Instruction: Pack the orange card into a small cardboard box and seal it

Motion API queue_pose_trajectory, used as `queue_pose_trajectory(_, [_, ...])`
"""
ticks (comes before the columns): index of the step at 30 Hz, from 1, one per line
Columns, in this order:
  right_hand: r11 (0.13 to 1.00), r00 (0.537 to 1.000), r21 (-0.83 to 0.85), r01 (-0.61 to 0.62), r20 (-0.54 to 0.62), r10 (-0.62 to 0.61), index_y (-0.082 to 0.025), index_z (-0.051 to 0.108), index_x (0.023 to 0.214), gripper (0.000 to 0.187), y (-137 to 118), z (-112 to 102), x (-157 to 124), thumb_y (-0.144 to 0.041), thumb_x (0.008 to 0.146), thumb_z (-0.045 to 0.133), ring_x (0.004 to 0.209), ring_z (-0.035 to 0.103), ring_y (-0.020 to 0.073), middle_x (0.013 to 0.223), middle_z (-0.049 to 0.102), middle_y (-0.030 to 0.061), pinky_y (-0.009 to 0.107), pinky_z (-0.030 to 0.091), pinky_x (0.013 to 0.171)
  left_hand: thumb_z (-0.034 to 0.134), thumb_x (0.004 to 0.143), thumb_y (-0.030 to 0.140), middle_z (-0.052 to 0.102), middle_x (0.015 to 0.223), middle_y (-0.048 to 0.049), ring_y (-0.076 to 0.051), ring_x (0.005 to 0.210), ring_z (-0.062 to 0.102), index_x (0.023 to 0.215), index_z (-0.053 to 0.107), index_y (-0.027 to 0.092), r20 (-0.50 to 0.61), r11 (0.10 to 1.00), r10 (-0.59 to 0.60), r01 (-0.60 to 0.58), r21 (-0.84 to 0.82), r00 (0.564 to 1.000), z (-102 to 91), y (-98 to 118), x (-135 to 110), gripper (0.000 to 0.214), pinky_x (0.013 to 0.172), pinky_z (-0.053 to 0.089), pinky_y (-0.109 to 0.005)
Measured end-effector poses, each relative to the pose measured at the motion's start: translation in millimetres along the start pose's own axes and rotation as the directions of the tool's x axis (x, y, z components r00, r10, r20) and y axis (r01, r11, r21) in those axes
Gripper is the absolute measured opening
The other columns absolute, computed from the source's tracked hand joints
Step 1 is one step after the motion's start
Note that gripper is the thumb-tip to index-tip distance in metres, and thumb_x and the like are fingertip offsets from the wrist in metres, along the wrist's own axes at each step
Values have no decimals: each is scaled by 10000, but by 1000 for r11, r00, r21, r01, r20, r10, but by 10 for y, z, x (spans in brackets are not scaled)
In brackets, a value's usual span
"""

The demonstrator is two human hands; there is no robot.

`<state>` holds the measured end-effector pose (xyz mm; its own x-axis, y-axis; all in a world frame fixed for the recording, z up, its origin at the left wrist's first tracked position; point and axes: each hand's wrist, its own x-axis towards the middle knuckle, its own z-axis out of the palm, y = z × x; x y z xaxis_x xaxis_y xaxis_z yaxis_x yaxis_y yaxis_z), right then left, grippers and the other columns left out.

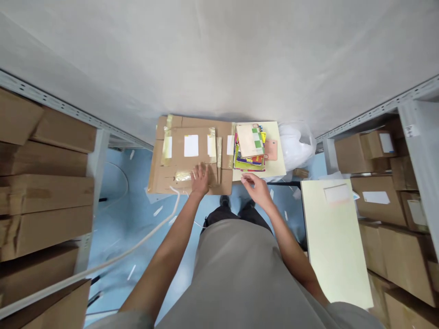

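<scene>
My left hand [200, 179] lies on the flattened cardboard [225, 182], its fingers spread near the lower edge of a smaller taped cardboard piece [174, 141] with white labels. Just in front of the stack of booklets, my right hand [258, 188] is closed in a loose pinch, thumb and forefinger tips close together. Whatever may be between those tips is too small to make out. The colourful booklets [249, 141] are piled on a pale yellow tabletop [277, 165], right of the cardboard. A pinkish booklet [271, 150] lies beside the pile.
Shelves of cardboard boxes stand at left [51, 194] and right [377, 201]. A white plastic bag [297, 146] sits beyond the tabletop. Another pale table [334, 242] is at my right. A white hose [137, 249] crosses on the left; paper scraps litter the blue floor [116, 246].
</scene>
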<state>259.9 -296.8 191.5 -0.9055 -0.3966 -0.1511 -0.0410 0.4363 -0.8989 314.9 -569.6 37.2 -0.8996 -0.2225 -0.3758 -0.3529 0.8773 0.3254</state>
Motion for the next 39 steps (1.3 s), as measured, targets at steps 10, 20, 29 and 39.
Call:
queue_pose_trajectory(10, [999, 999, -33, 10, 31, -9, -256, 781, 1191, 327, -141, 184, 215, -501, 1039, 625, 1066, 796, 271, 1164, 831, 80, 429, 638, 987, 706, 779, 140, 259, 1760, -346, -525, 1670, 173, 1681, 386, 12, 34, 980, 199, -198, -23, 979, -154, -223, 18, 966, 1312, 198, -691])
queue_pose_trajectory(20, [997, 997, 32, 64, -46, -63, -260, 783, 1185, 368, -220, 55, 318, -564, 1030, 645, 1070, 797, 272, 1166, 836, 83, 445, 642, 1000, 564, 988, 208, 818, 1172, -197, -371, 1157, 769, 1483, 688, 139, -621, 943, -195, -28, -331, 759, -1616, -161, -69, 515, 1069, 555, -515])
queue_pose_trajectory(29, [996, 861, 58, 70, -508, -31, -255, 774, 1207, 412, -128, -894, -173, -607, 1022, 664, 1155, 775, 284, 1246, 816, 103, 452, 644, 1013, 784, 900, 566, 825, 1073, -125, -303, 1081, 786, 1076, 795, 128, -722, 673, -123, -478, -565, 681, -2411, 1164, -104, 472, 993, 621, -407])
queue_pose_trajectory(39, [961, 398, 112, -254, -893, 209, -268, 592, 1552, 747, 829, -1979, -2181, -731, 971, 674, 1452, 603, 362, 1611, 594, 173, 609, 527, 1191, 981, 616, 592, 848, 1027, -133, -285, 925, 805, 997, 816, 142, -139, 324, 412, -287, -901, 900, -1357, 3066, 89, 613, 838, 664, -376])
